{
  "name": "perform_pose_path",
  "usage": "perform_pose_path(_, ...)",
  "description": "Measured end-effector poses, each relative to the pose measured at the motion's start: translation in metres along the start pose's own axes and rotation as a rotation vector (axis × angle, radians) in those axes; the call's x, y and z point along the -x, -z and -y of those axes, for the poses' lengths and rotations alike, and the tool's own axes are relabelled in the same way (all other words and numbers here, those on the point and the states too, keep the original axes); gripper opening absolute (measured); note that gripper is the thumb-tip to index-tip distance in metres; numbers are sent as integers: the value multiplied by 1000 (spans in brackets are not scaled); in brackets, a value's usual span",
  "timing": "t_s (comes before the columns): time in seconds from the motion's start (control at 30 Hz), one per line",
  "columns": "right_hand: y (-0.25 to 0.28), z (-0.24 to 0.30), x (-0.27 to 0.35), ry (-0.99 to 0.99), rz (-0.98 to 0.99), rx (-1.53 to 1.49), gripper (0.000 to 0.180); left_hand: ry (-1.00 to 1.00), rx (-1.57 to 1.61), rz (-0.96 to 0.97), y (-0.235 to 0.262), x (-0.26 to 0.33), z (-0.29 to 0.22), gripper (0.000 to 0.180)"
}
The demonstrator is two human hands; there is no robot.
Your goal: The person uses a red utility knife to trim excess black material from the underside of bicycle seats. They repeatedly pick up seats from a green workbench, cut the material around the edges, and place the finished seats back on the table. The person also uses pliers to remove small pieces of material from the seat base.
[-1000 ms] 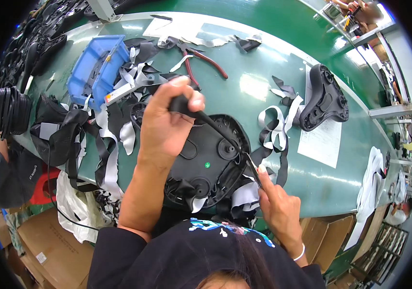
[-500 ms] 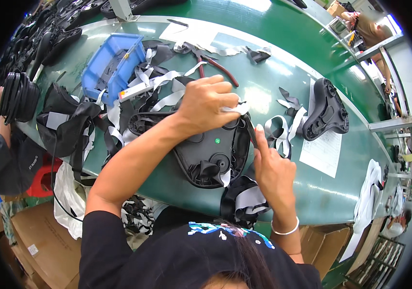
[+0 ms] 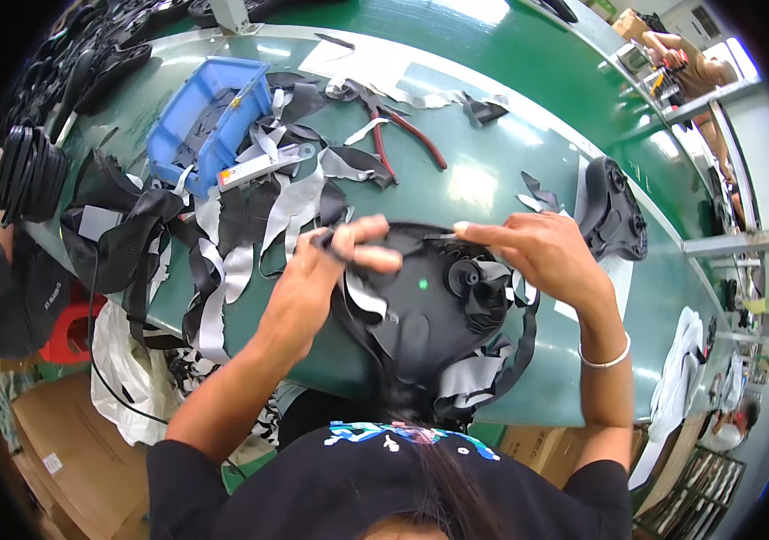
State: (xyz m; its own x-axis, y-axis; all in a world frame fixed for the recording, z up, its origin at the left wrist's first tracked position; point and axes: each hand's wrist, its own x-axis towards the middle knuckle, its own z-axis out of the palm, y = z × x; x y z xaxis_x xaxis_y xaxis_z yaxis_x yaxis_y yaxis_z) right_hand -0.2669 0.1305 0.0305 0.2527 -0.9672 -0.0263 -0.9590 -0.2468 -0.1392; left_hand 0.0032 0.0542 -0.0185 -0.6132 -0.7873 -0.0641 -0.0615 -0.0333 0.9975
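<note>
A black moulded plastic shell (image 3: 420, 315), turned underside up with grey-black covering folded around its rim, lies on the green table (image 3: 492, 108) in front of me. My left hand (image 3: 317, 274) is closed around a dark-handled tool at the shell's left edge. My right hand (image 3: 537, 256) rests on the shell's far right rim, fingers pinching the covering's edge there. A small green dot shows on the middle of the shell.
A pile of black and grey offcuts (image 3: 258, 207) lies to the left, beside a blue bin (image 3: 204, 121). Red-handled pliers (image 3: 402, 135) lie farther back. Another black shell (image 3: 614, 216) stands at right. A seated person (image 3: 6, 270) is at far left; cardboard boxes (image 3: 51, 441) below.
My left hand has pulled back from the shell's far right side to its left edge. My right hand has moved up onto the far rim. The shell now lies nearer me.
</note>
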Motion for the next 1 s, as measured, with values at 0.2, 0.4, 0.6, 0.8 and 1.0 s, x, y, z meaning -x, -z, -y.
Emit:
perform_pose_path(0.2,9,9,17,-14,49,136,45,-480,425,132,72,-3,-30,61)
perform_pose_path(0.4,10,65,79,-384,154,66,48,-569,1098,460,138,-61,-75,45)
perform_pose_path(0.6,17,54,69,-396,108,-36,48,-295,-1278,743,-10,-110,-46,24)
perform_pose_path(0.8,-4,51,85,-365,71,10,49,-76,265,619,-56,-123,-14,28)
perform_pose_path(1.0,-33,105,134,-700,-83,-507,51,-487,479,-222,-64,-115,-79,28)
